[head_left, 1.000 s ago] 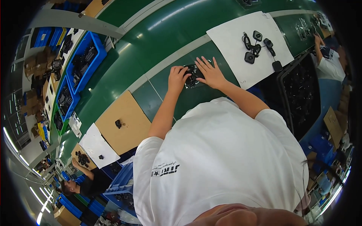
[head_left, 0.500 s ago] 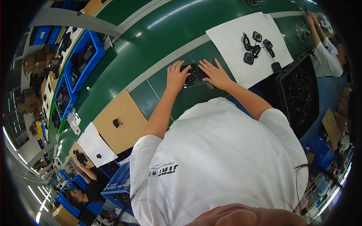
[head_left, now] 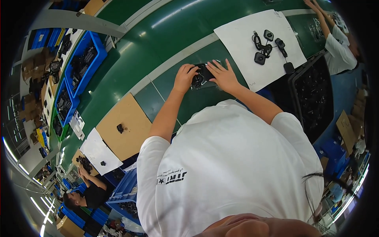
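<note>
On the green bench in front of me lies a clear plastic bag (head_left: 203, 83) with black parts and cable inside, the exact parts hard to make out. My left hand (head_left: 184, 79) is at its left edge, fingers bent together on the bag and the black part under it. From the other side my right hand (head_left: 224, 77) rests flat over the bag's right part, fingers spread and thumb toward the middle. Both palms face down, and they hide some of the bag.
Right of my hands, a white sheet (head_left: 244, 39) carries black square devices with cables (head_left: 259, 58). Beyond it stands a black bin (head_left: 292, 89) of dark parts. To the left are a brown board (head_left: 114, 114), blue bins (head_left: 103, 51) and a co-worker (head_left: 85, 197); another co-worker (head_left: 339, 51) is at right.
My left hand's fingers have drawn in from spread to bent over the bag. My right hand stays spread and has shifted slightly left. Both co-workers have moved their arms.
</note>
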Motion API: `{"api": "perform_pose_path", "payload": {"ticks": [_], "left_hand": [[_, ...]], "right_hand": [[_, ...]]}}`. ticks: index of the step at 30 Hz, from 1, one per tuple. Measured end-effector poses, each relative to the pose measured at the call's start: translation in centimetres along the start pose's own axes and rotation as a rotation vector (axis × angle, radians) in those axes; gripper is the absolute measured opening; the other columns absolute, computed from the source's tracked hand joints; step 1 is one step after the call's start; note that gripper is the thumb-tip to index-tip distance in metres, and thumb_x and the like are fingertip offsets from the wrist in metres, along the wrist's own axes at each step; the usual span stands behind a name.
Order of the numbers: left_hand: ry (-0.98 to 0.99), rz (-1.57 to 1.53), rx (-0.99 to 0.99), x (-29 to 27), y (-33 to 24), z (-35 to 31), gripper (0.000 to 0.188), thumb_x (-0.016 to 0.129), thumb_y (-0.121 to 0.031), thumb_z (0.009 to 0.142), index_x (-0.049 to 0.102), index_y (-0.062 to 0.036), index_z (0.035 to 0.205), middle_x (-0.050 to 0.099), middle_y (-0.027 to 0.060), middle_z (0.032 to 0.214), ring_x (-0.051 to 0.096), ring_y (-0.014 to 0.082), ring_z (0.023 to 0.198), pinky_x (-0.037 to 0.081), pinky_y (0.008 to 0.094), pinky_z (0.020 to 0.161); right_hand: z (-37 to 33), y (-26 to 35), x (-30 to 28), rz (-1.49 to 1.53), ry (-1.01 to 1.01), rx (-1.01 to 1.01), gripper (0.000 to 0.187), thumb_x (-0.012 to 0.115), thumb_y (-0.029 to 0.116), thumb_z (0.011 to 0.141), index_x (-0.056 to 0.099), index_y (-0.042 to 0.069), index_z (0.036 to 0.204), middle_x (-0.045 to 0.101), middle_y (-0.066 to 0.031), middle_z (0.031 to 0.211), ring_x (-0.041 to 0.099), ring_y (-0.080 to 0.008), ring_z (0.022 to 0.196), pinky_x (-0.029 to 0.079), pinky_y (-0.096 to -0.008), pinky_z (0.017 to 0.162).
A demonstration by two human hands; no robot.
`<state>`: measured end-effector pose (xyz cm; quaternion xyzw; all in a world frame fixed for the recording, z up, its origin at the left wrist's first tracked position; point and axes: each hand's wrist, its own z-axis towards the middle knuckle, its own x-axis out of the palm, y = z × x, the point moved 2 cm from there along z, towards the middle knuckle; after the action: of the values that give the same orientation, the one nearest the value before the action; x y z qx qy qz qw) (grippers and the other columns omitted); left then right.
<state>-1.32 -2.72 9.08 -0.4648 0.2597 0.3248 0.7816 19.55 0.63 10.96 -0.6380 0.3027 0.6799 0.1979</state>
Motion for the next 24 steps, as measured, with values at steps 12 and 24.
{"api": "perform_pose_path", "payload": {"ticks": [12,24], "left_hand": [[-0.068,0.039,0.072,-0.1,-0.4,0.9,0.017,0.071,-0.001,0.074,0.068,-0.0064,0.09,0.068,0.0018,0.098,0.061,0.0222,0.092,0.05,0.0309,0.083],[-0.13,0.119,-0.06,1.4,-0.4,-0.4,0.017,0.072,-0.006,0.074,0.067,-0.009,0.09,0.068,-0.0012,0.098,0.062,0.0226,0.091,0.048,0.0331,0.087]], "right_hand": [[0.4,-0.5,-0.1,0.033,0.017,-0.07,0.058,0.058,0.036,0.094,0.044,0.013,0.145,0.039,-0.0027,0.154,0.029,-0.0206,0.146,0.011,-0.0605,0.117],[0.2,-0.1,-0.7,0.058,0.096,-0.116,0.071,0.053,0.047,0.094,0.037,0.003,0.148,0.032,-0.0124,0.157,0.023,-0.0243,0.148,0.009,-0.0592,0.118]]}}
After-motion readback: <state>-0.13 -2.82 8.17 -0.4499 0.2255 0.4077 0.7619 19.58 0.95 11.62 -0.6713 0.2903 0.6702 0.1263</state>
